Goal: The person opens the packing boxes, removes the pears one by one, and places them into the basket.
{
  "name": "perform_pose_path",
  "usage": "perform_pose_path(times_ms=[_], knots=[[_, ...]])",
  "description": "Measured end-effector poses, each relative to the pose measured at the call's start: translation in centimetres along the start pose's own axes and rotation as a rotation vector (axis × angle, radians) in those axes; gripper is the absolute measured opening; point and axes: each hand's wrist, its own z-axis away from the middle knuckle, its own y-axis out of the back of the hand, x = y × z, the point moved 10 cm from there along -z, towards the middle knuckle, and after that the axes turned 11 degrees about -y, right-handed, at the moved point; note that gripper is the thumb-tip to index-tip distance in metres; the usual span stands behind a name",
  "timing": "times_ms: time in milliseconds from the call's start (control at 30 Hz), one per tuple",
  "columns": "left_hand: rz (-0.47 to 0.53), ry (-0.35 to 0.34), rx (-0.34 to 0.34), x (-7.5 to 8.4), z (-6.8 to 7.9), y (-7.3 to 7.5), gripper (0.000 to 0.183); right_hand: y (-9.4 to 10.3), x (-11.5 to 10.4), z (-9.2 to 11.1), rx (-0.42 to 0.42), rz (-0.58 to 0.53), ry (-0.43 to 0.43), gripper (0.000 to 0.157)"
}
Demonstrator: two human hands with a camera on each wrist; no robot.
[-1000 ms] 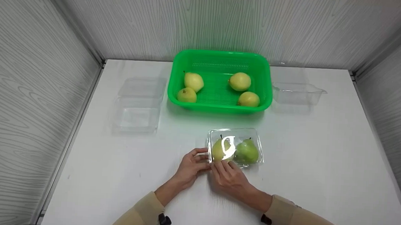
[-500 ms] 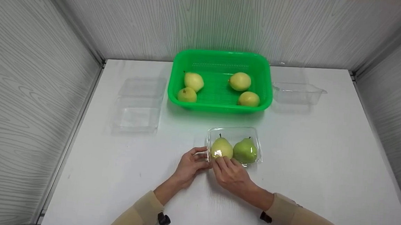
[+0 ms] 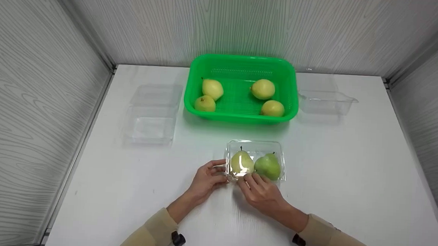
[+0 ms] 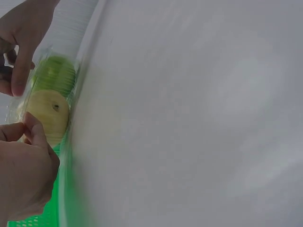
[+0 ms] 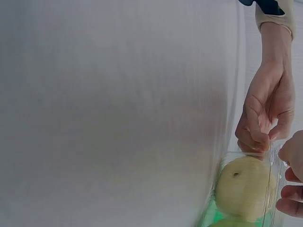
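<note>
A clear plastic clamshell container lies in front of me with its lid down over two pears. One is a pale yellow pear; beside it is a green pear. My left hand pinches the near left corner of the container between thumb and finger, as the left wrist view shows. My right hand has bent fingers over the lid's near edge, with the thumb on the near side of the rim. The right wrist view cuts off most of the right hand.
A green basket with several pale yellow pears stands behind the container. An opened clear clamshell lies at the left, and another clear clamshell is right of the basket. Panels close in the table's back and sides.
My right hand has slid to the right along the lid's near edge, away from the left hand. The lid's glare has shifted with slight movement of the container; the left hand keeps its place.
</note>
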Motion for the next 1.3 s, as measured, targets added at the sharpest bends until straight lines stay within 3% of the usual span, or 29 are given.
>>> perform_pose_path(times_ms=[800,1300], knots=[[-0.039,-0.023,0.017,0.4,-0.5,0.7,0.059,1.7,4.3,2.5,-0.026,-0.027,-0.027,0.035],[-0.019,-0.011,0.037,0.8,-0.2,0.6,0.057,2.3,6.6,4.1,-0.105,-0.01,-0.053,0.034]])
